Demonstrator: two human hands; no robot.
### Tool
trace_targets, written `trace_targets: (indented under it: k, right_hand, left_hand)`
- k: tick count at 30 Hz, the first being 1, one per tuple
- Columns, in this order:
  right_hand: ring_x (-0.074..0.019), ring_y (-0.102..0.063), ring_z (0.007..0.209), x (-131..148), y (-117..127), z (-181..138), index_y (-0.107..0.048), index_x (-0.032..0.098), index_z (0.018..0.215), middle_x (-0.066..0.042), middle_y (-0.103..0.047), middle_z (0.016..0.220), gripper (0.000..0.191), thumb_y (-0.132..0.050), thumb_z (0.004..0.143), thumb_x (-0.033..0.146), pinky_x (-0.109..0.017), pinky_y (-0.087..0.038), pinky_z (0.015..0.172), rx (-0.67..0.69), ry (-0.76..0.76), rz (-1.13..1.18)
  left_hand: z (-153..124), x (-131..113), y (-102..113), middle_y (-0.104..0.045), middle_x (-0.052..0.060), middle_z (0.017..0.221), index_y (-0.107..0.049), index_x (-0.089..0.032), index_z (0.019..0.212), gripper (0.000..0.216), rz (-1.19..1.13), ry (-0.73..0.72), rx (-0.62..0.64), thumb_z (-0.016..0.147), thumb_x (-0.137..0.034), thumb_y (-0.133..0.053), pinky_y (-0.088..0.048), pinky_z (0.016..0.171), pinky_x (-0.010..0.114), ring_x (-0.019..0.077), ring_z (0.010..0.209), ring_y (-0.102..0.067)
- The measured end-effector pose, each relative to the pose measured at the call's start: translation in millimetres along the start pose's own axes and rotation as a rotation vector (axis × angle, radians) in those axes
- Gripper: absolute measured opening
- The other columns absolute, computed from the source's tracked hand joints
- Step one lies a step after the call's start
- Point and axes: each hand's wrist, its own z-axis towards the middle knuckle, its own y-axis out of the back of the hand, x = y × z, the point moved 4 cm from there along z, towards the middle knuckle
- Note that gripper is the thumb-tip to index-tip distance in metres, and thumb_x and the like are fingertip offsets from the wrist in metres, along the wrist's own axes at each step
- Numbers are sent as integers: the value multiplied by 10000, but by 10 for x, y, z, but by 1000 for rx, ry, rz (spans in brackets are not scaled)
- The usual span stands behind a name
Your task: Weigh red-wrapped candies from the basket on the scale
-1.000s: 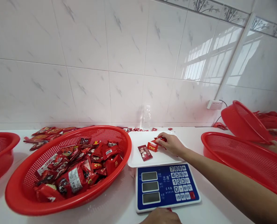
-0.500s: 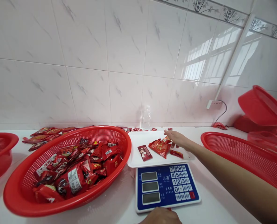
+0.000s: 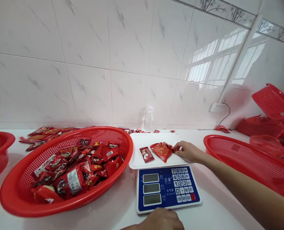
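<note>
A white-and-blue digital scale (image 3: 167, 188) stands before me with a white tray (image 3: 138, 163) on top. A flat dark-red packet (image 3: 146, 154) and a larger bright-red snack packet (image 3: 163, 152) lie on the tray. At the tray's right side, my right hand (image 3: 191, 151) pinches a small red snack packet (image 3: 172, 148) against the larger one's edge; its fingertips partly cover it. My left hand (image 3: 161, 220) is curled by the scale's front edge, seen from the back. A trace of red shows beside it, but its fingers and what they hold are hidden.
Left of the scale, a red perforated basket (image 3: 15, 191) holds many red snack packets. Another red basket (image 3: 3, 147) is at far left, a third (image 3: 218, 140) at right. More packets (image 3: 45, 135) and a clear bottle (image 3: 149, 119) line the tiled wall (image 3: 89, 92).
My right hand has drawn back from the tray's far side and closed on the small packet, now moved up against the larger one. My left hand has shifted slightly left. The view moved slightly.
</note>
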Motion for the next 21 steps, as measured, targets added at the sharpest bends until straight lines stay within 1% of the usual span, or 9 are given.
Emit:
trace_targets:
  k: [3,7,12,14,15,16,18,20,21]
  right_hand:
    - [-229,-608,870,-31,3,64,-679,225,870,-65,-671,971,199,-527,787,323,-366,-456,763,-59,-9,-4]
    - [-208,-616,859,-4,-6,131,-655,227,938,-46,-687,958,256,-432,843,313,-335,-459,731,-114,-7,31]
    - [-196,-619,764,142,-58,183,-664,221,801,-27,-700,834,279,-427,851,359,-314,-451,672,-115,36,53]
    - [-194,-619,730,202,-83,191,-670,226,767,-22,-698,788,314,-425,857,402,-312,-454,648,-102,55,58]
    - [-198,-620,743,230,-92,194,-675,229,767,-26,-699,795,332,-421,861,421,-318,-457,658,-105,64,56]
    - [-208,-620,791,258,-98,197,-680,229,793,-37,-699,840,341,-419,864,437,-330,-461,688,-119,73,53]
    - [-240,-583,989,318,-110,201,-672,224,948,-72,-672,1032,357,-422,867,465,-361,-453,795,-162,90,44]
    - [-251,-482,1174,388,-148,208,-586,213,1168,-100,-572,1243,453,-424,865,509,-382,-418,903,-177,108,41]
    - [-249,-445,1221,428,-182,212,-522,208,1254,-108,-521,1309,525,-421,862,540,-386,-402,936,-163,117,40]
  left_hand:
    - [-3,-6,7,-672,4,680,-626,-181,933,246,27,-13,11,932,-346,-444,-410,552,160,86,611,-576]
    - [-9,-2,3,-676,4,689,-630,-177,925,226,18,-14,14,923,-333,-467,-416,561,153,83,617,-580]
    - [-19,22,-31,-675,-2,676,-624,-169,842,296,1,30,50,925,-386,-441,-425,573,144,77,617,-583]
    - [-30,40,-59,-675,-1,675,-620,-162,824,325,-18,40,47,924,-408,-432,-421,560,142,74,610,-583]
    - [-36,51,-75,-676,1,678,-619,-160,821,332,-24,44,45,926,-409,-427,-419,554,143,75,611,-584]
    - [-42,62,-92,-677,3,683,-617,-159,822,334,-28,48,46,930,-407,-420,-418,551,147,77,615,-587]
    - [-50,79,-122,-681,8,698,-615,-161,835,332,-33,52,59,938,-398,-406,-424,558,154,84,632,-595]
    - [-53,87,-139,-683,10,706,-615,-163,844,333,-40,51,75,937,-404,-404,-431,569,159,89,643,-602]
    - [-53,89,-141,-685,10,707,-616,-163,847,336,-43,52,79,934,-411,-407,-435,572,160,90,644,-604]
